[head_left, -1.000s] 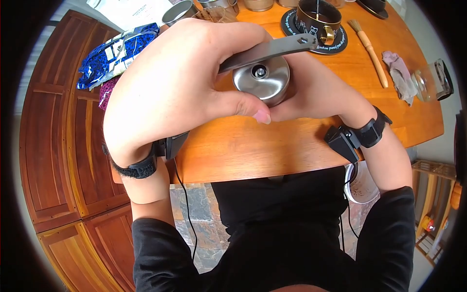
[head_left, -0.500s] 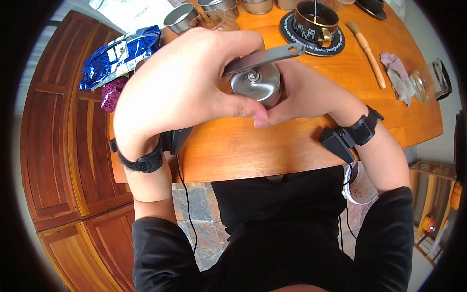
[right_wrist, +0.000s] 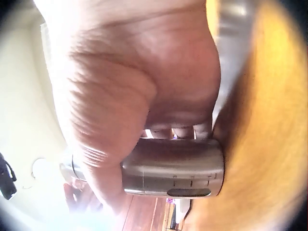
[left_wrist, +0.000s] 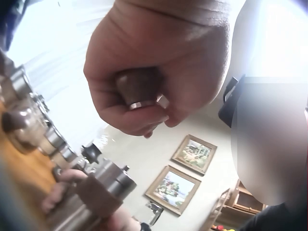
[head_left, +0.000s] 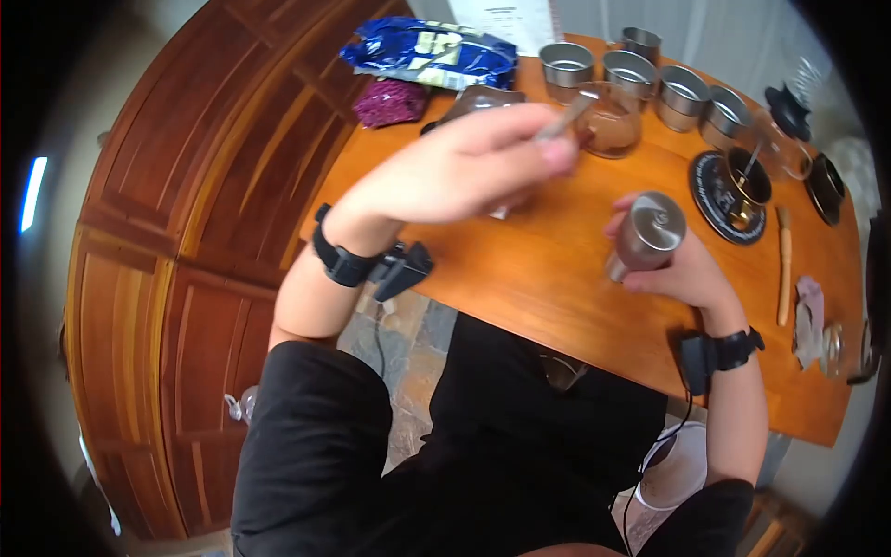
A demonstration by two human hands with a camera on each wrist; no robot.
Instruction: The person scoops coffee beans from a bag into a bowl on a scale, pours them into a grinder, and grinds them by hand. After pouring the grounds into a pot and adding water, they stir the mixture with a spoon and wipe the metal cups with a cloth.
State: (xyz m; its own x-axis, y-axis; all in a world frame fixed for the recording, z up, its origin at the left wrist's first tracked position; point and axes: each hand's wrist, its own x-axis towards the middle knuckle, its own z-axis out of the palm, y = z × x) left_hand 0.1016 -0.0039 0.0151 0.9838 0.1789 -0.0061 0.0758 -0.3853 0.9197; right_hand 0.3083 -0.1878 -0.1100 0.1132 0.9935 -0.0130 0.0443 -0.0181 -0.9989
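Note:
A steel cylindrical grinder is gripped by the right hand above the table's front part, its round top and small central stud uncovered. In the right wrist view, fingers and thumb curl round the steel body, which has a slot and marks on its side. The left hand, up and to the left, holds the metal crank handle, apart from the grinder. In the left wrist view its fingers close round the dark knob, with the grinder lower down.
Several steel cups and a glass vessel stand at the back. A black cup on a saucer, a brush and a cloth lie right. A blue bag and a purple bag sit at left.
The crank handle has come off the grinder top in the left hand, which has moved away leftward. The right hand keeps the grinder. The head view has turned, showing more of the table's back.

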